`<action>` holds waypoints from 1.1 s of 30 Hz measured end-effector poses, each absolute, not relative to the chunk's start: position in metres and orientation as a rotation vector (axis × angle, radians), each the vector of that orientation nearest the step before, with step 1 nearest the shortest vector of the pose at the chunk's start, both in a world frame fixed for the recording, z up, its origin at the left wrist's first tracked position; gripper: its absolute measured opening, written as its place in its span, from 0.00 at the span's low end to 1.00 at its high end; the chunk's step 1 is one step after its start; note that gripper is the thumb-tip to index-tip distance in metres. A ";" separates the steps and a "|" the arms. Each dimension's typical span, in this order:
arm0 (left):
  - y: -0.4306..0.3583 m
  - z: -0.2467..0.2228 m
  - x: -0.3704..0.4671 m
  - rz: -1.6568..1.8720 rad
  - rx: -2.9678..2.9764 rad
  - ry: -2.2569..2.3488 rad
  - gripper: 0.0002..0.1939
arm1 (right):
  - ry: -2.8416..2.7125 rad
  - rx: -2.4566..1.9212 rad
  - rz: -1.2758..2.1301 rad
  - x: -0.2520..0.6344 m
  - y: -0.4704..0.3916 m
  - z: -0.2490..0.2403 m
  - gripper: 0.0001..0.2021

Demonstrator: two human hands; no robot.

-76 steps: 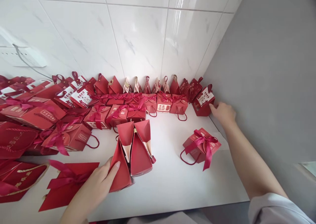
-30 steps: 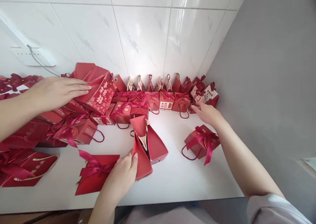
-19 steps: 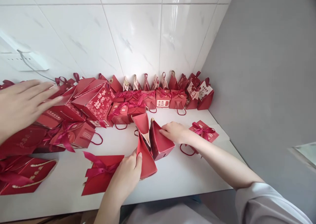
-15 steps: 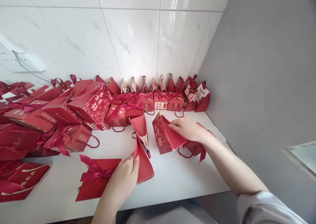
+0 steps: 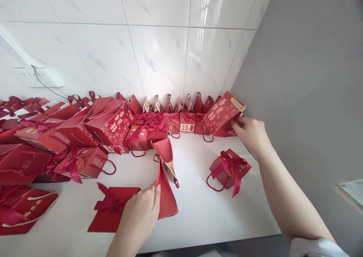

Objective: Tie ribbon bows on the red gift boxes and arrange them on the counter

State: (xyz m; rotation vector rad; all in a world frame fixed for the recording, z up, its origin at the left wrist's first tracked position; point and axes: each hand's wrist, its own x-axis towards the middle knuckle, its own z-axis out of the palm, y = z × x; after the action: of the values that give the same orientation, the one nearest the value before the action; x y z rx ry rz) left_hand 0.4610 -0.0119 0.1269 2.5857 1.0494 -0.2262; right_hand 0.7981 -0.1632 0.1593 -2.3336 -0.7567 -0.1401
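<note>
The left hand (image 5: 141,208) has its grip clamped on a plain red folded-card box with a tapering top (image 5: 167,202), thumb along its near-left edge; the fingers underneath are hidden. Just beyond that grip, touching the held box, stands a red-and-cream card box with a dark red ribbon loop (image 5: 164,150); whether the fingers hold this one too cannot be told.

The right hand (image 5: 252,138) has its grip clamped on the right side of a red floral-printed card box with pale lettering (image 5: 222,113), which tilts to the left of the grip. Whether its base touches the white worktop (image 5: 195,223) cannot be told.

Nearer the person than the right grip, and well to the right of the left one, sits a red box tied with a magenta ribbon bow (image 5: 231,170), its cord handle lying to its left. Just left of the left grip, partly behind the hand, lies a bright red card piece with a magenta bow (image 5: 103,221). Farther out, between the two grips, small pointed card boxes with loops (image 5: 169,104) line the white tiled wall (image 5: 159,60).
</note>
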 end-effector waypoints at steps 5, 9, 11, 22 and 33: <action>-0.010 0.130 0.453 -0.143 2.487 1.106 0.21 | -0.810 -2.446 -0.238 0.810 -0.141 0.179 0.11; -0.007 0.127 0.442 -0.049 2.425 1.155 0.22 | -0.905 -2.599 0.065 0.803 -0.136 0.173 0.12; -0.005 0.125 0.434 0.045 2.396 1.158 0.23 | -0.980 -2.747 0.095 0.795 -0.136 0.157 0.13; 0.000 0.157 0.426 0.824 2.125 1.410 0.18 | -1.220 -2.711 -0.216 0.689 -0.127 0.164 0.16; 0.010 0.143 0.453 0.748 2.295 1.239 0.20 | -1.485 -2.459 0.046 0.650 -0.127 0.148 0.19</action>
State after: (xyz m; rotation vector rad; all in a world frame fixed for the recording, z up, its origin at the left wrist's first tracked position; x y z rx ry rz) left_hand 0.4534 0.0098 0.1425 2.2953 1.2394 0.7484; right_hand 0.6499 -0.1266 0.1476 -2.4595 -1.4850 0.0460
